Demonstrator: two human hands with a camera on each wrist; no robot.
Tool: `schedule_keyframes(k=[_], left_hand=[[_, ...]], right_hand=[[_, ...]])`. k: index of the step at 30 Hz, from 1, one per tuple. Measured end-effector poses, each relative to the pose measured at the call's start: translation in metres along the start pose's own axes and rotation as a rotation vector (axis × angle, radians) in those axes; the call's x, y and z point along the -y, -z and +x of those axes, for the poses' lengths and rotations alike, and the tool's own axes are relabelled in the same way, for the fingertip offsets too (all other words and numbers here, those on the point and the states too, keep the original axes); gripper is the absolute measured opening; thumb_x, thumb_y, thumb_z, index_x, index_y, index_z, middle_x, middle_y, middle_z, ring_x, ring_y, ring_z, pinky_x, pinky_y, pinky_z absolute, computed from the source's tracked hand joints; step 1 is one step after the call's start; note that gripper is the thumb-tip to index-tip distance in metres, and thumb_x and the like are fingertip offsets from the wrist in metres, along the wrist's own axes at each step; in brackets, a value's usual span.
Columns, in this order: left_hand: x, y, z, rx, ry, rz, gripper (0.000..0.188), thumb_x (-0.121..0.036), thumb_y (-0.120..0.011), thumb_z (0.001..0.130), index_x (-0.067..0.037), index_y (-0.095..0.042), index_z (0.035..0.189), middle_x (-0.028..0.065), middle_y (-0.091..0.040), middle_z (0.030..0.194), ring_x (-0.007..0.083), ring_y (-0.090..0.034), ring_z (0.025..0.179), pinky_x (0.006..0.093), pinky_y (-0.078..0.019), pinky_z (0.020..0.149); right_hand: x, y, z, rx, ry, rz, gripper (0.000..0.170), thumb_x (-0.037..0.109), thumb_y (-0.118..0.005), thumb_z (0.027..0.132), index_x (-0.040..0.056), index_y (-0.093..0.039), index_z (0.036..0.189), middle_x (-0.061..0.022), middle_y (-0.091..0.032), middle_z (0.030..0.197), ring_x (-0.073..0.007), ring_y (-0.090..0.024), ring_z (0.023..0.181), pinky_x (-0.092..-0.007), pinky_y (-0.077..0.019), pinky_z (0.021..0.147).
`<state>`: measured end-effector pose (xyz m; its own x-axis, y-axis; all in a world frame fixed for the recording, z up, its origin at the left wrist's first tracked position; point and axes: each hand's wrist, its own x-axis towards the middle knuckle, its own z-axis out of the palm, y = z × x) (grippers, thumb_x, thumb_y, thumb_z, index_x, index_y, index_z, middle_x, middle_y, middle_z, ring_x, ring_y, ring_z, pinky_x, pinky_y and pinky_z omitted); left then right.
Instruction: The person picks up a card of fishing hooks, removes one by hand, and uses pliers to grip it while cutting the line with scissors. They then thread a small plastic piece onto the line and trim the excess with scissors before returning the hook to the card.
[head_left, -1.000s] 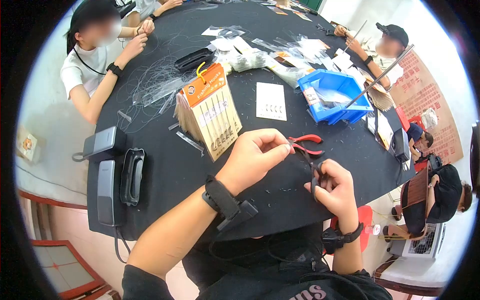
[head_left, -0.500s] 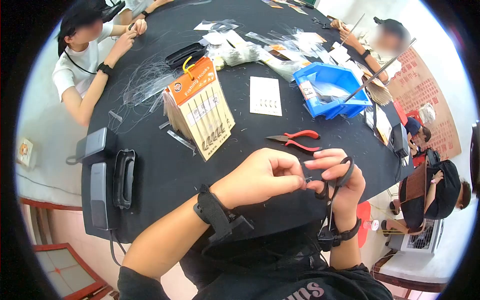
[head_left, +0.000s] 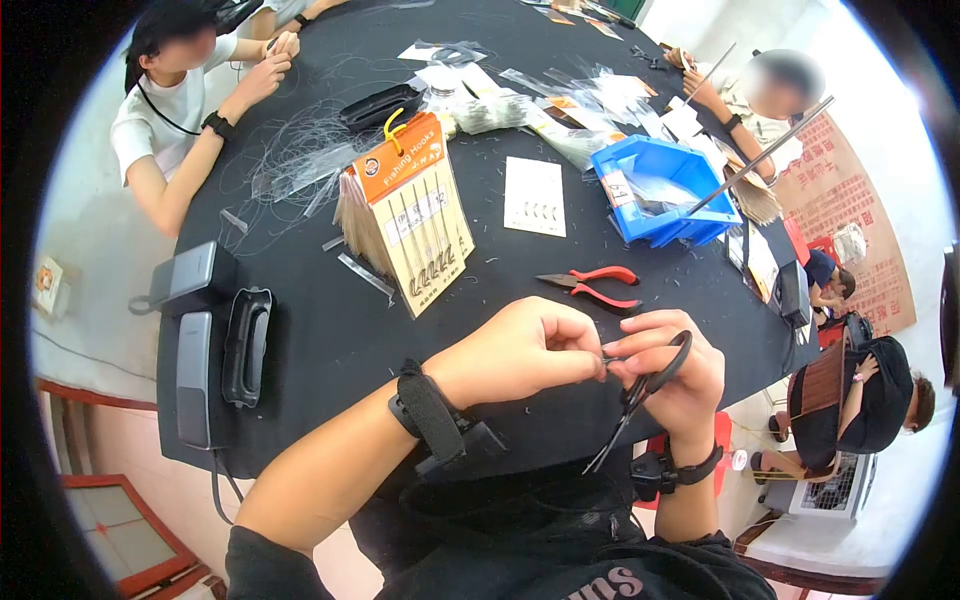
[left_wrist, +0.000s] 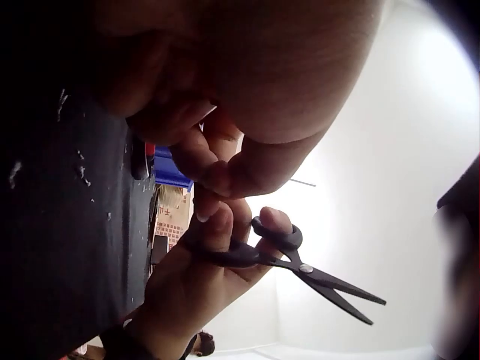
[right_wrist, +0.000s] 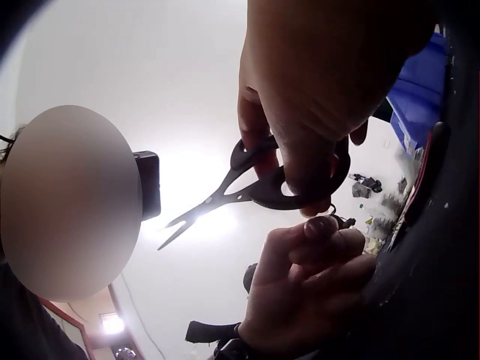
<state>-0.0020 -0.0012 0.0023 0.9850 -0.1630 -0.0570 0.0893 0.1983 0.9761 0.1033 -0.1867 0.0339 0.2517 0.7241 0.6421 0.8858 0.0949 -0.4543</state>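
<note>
My left hand (head_left: 525, 350) pinches a small dark hook (right_wrist: 334, 211) between thumb and index finger, mostly hidden by the fingertips. Black-handled scissors (left_wrist: 306, 268) hang from my right hand (head_left: 690, 385), its fingers through the loops. Their blades (right_wrist: 180, 226) stand slightly apart and point down toward my body in the head view. The right fingertips meet the left ones at the hook. Just beyond the hands, red-handled pliers (head_left: 574, 281) lie on the black table. A pack of fishing hooks (head_left: 425, 240) with an orange header stands behind the left hand.
A white card (head_left: 535, 190) with several hooks lies past the pliers. Right of it is a blue bin (head_left: 670, 228) with a metal rod sticking out. Tangled line (head_left: 285, 150) spreads at the left, near grey power banks (head_left: 203, 370). Other people sit around the table.
The scissor blades have swung from pointing up at the left fingers to pointing down toward my body. Both hands drew nearer to me, off the pliers, and the right fingertips came to the left ones.
</note>
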Motion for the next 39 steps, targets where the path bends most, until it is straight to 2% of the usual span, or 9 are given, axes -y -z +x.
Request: schedule_keyframes(k=[12,21,27,30,33,36,37,39], left_hand=[[0.0,0.0,0.0,-0.001,-0.024,0.05,0.009,-0.008,-0.063,0.088,0.0,-0.066,0.086,0.0022,-0.069,0.086,0.0067,-0.061,0.084,0.0236,-0.0485,0.079],[-0.001,0.001,0.001,-0.01,-0.034,0.09,0.01,-0.007,-0.061,0.087,0.001,-0.066,0.085,0.0012,-0.067,0.083,0.0068,-0.06,0.082,0.0242,-0.0484,0.079],[0.004,0.002,0.003,-0.012,-0.061,0.021,0.011,-0.008,-0.062,0.087,0.001,-0.068,0.086,0.0025,-0.068,0.083,0.0076,-0.061,0.08,0.0247,-0.0482,0.075],[-0.002,0.002,0.001,-0.027,-0.046,0.046,0.01,-0.008,-0.062,0.087,0.001,-0.068,0.085,0.0028,-0.069,0.083,0.0076,-0.061,0.078,0.0246,-0.0482,0.074],[0.001,0.001,0.002,-0.093,-0.081,0.024,0.011,-0.009,-0.063,0.088,0.0,-0.068,0.086,0.0014,-0.067,0.082,0.006,-0.059,0.075,0.023,-0.0469,0.069],[-0.001,0.001,0.0,-0.2,-0.099,0.018,0.011,-0.011,-0.063,0.089,-0.001,-0.068,0.087,-0.001,-0.065,0.08,0.0033,-0.055,0.071,0.0202,-0.0442,0.064],[-0.003,0.001,-0.002,-0.239,-0.097,0.024,0.012,-0.011,-0.063,0.09,-0.001,-0.068,0.088,-0.0018,-0.064,0.079,0.0023,-0.054,0.07,0.0192,-0.0431,0.062],[-0.004,0.0,-0.003,-0.283,-0.154,0.021,0.011,-0.012,-0.063,0.09,-0.001,-0.068,0.089,-0.0029,-0.063,0.079,0.0007,-0.052,0.069,0.0179,-0.0416,0.06]], right_hand=[[0.01,0.013,0.016,0.118,0.17,-0.166,0.016,0.013,-0.078,0.063,0.0162,-0.07,0.076,0.0035,-0.071,0.084,-0.0207,-0.067,0.087,-0.034,-0.0484,0.07],[0.009,0.008,0.018,0.107,0.23,-0.159,0.019,0.01,-0.08,0.06,0.015,-0.071,0.076,0.0021,-0.069,0.081,-0.0206,-0.066,0.079,-0.0323,-0.0494,0.066],[0.008,0.009,0.016,0.064,0.182,-0.127,0.02,0.008,-0.08,0.058,0.0135,-0.071,0.076,-0.0006,-0.068,0.08,-0.0217,-0.065,0.077,-0.0327,-0.0515,0.067],[0.004,0.011,0.014,0.027,0.158,-0.11,0.018,0.004,-0.078,0.062,0.0109,-0.069,0.076,-0.0025,-0.067,0.076,-0.0239,-0.066,0.076,-0.034,-0.0527,0.067],[-0.006,0.013,-0.004,-0.095,-0.088,-0.06,0.017,0.007,-0.077,0.066,0.0059,-0.065,0.078,-0.0079,-0.067,0.086,-0.0225,-0.064,0.082,-0.0325,-0.0501,0.073],[0.0,0.014,-0.006,-0.167,-0.332,0.086,0.025,0.016,-0.077,0.07,0.002,-0.059,0.079,-0.0128,-0.062,0.104,-0.0204,-0.058,0.089,-0.0303,-0.0451,0.08],[0.001,0.017,-0.012,-0.127,-0.458,0.124,0.033,0.022,-0.077,0.071,0.0003,-0.054,0.079,-0.0143,-0.053,0.116,-0.0197,-0.053,0.093,-0.0294,-0.0406,0.083],[0.003,0.018,-0.018,-0.059,-0.486,0.075,0.033,0.024,-0.075,0.072,0.0003,-0.053,0.079,-0.0143,-0.053,0.115,-0.0209,-0.051,0.092,-0.0301,-0.0408,0.083]])
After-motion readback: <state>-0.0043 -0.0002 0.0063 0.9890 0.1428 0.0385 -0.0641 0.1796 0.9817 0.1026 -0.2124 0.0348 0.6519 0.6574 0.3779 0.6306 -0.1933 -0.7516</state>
